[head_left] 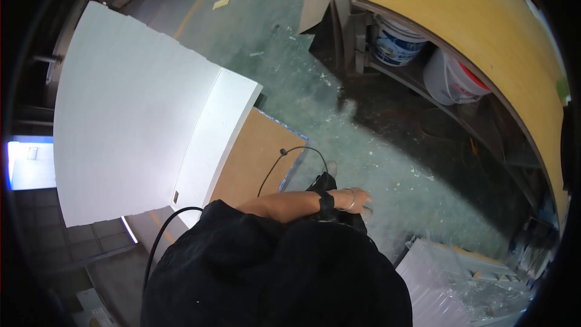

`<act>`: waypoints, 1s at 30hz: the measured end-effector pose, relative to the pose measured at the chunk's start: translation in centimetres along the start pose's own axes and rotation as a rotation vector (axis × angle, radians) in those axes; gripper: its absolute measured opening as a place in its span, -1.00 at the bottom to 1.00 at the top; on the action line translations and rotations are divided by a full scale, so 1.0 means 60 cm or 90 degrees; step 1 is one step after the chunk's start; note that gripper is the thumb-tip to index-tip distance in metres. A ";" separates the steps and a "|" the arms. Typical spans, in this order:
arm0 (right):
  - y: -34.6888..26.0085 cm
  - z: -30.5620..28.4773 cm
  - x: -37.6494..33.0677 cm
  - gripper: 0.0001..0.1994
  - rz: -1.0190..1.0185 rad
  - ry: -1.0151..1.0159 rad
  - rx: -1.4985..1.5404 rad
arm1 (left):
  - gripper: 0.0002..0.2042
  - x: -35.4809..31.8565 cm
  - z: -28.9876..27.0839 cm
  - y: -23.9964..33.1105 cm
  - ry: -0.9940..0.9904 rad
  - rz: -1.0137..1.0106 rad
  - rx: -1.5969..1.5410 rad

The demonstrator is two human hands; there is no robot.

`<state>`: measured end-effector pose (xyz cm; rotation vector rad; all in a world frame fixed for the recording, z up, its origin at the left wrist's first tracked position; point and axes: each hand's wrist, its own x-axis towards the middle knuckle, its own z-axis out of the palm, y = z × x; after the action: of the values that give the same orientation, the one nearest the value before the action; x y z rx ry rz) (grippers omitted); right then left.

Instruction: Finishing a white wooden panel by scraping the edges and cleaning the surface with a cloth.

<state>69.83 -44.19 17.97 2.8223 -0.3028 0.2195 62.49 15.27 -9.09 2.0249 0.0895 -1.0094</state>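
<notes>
My left hand [357, 199] reaches across the front of my body, out past the brown board's right side. A black wristband [327, 204] and a thin bracelet [348, 200] circle its wrist. Nothing can be made out in it; the fingers look loosely apart, though small and foreshortened. My right hand is not in view. Left of me lies a large white panel [133, 115] with a white edge strip [212, 127], and beside it a brown board [248, 157] with blue along its edge. A thin black cable [302, 148] loops over the board toward my legs.
At upper right stands a bench with a yellow top [460, 6]; a blue-and-white bucket [396, 42] and a white bucket [448, 79] sit beneath it. Plastic-wrapped white panels [442, 284] are at lower right. A yellow scrap [221, 3] lies on the green floor [284, 54].
</notes>
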 end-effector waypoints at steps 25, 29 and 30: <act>-0.199 -0.016 -0.058 -0.39 0.033 0.110 -0.172 | -0.55 0.015 -0.112 -0.183 -0.007 0.070 -0.167; -0.485 0.162 -0.107 -0.57 -0.284 0.013 0.168 | -0.51 -0.024 -0.138 -0.273 0.068 -0.019 -0.280; -0.567 0.201 -0.134 -0.63 -0.305 -0.206 0.344 | -0.51 -0.033 -0.141 -0.291 0.080 -0.018 -0.285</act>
<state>71.27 -14.57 -4.14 3.3427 0.4378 -0.3091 59.42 33.05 -16.58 1.6743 0.3786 -0.7945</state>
